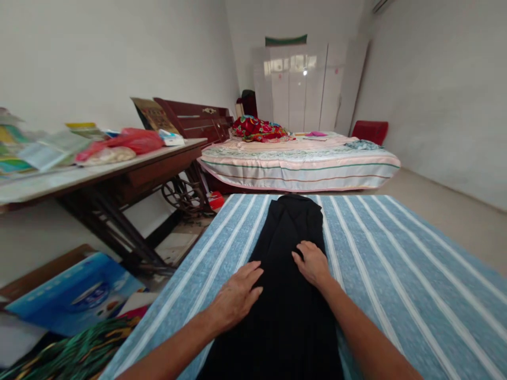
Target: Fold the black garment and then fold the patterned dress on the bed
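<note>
Long black cloth garment (289, 311) laid lengthwise on blue-and-white striped fabric sheet (380, 248); flattening judged mostly done, far end apparently yet to be evened. Bare left hand (238, 294) and bare right hand (312, 264) rested on it, fingers loosely spread, nothing visibly gripped.

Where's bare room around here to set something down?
Widest: striped cloth right of the black garment and right hand. Narrower: beyond the left hand, between garment and cloth's left edge. Crowded: the tabletop around the red bag.
</note>
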Tool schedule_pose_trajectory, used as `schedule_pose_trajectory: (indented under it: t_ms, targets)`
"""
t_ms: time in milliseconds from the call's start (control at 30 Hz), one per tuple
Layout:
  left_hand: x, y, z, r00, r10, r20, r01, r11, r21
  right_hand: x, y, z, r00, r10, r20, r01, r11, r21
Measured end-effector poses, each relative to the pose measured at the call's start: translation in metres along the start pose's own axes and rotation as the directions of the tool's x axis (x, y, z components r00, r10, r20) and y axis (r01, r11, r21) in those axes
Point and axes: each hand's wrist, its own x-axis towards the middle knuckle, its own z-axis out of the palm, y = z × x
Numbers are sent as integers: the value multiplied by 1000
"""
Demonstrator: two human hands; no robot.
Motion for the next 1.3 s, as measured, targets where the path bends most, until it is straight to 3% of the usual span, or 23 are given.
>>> schedule_pose_trajectory:
  t_ms: [200,300,400,500,567,700,800,867,1100,1233,1300]
  targets:
    - [-92,1,-16,972,-234,-33,228,967,-114,-1,-4,-12,990,13,142,3,994,-109]
    - [-122,12,-19,946,-322,-48,310,935,-172,-1,-6,-20,982,2,188,23,991,-132]
    - [-141,22,-21,939,-338,-55,320,923,-215,-1,-14,-33,983,-8,183,36,989,-147]
    - [-155,26,-22,957,-277,-82,258,947,-190,-18,-34,-53,987,-40,156,63,987,-146]
    - [-163,26,-22,970,-221,-96,206,967,-151,-47,-54,-70,978,-125,165,143,984,-106]
    - [-178,26,-19,988,-108,-107,102,993,-64,-135,-94,-107,870,-437,227,415,899,141]
    - [-189,28,-16,993,-38,-110,37,999,-12,-194,-117,-127,788,-512,342,459,859,228]
    - [-196,32,-16,995,5,-104,-4,1000,10,-218,-126,-133,772,-491,403,439,871,219]
    - [-213,47,-26,983,185,18,-186,977,101,-244,-142,-116,789,-382,481,366,921,132]
    - [-212,57,-24,981,192,0,-189,969,162,-245,-151,-113,783,-383,490,376,919,117]
    - [-210,61,-20,981,192,-18,-186,967,177,-246,-154,-113,807,-373,458,378,922,85]
